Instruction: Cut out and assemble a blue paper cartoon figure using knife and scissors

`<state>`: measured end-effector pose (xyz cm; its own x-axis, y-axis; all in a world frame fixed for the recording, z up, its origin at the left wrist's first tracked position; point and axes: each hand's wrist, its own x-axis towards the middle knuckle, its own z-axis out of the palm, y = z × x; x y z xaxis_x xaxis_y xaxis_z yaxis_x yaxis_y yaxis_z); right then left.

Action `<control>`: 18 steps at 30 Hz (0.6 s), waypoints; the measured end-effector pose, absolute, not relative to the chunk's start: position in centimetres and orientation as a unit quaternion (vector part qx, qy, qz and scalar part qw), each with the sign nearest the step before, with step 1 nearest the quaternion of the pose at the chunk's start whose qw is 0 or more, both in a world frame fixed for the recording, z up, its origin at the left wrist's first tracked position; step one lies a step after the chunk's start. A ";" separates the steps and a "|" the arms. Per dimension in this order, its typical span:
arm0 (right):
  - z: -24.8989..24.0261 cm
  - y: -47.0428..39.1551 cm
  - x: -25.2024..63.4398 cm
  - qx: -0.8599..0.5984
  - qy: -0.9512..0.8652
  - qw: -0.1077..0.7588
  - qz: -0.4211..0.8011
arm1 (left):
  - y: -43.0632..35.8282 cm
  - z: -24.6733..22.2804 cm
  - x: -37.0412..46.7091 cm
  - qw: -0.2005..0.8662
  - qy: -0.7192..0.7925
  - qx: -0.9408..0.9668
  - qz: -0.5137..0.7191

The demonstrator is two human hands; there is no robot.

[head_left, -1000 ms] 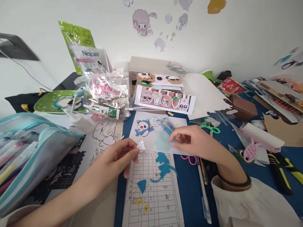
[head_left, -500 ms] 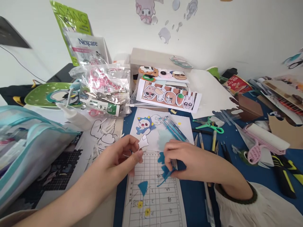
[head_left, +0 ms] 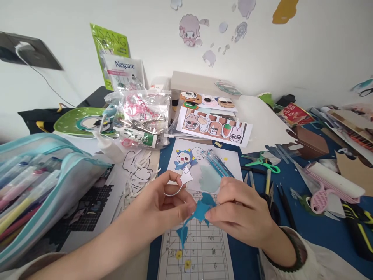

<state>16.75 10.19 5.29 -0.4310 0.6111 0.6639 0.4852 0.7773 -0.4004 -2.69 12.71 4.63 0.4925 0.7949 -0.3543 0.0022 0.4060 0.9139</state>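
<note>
Blue cutout (head_left: 201, 212) is pinched by right hand (head_left: 244, 212), white cutout (head_left: 187, 175) by left (head_left: 163, 208), pens (head_left: 218, 165) beyond.

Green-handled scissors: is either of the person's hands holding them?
No, the green-handled scissors lie beyond the right hand, which pinches a blue cutout, while the left hand holds a white cutout.

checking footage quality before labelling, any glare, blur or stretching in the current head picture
Head view: white glare patches on the clear plastic bag; the pouch at the left edge looks stretched, probably by a wide lens; handwriting on the gridded sheet looks soft.
</note>
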 end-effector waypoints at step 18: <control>5.8 11.8 19.6 -0.419 -0.740 0.356 0.387 | 14.0 5.7 -3.0 0.692 0.460 0.477 0.287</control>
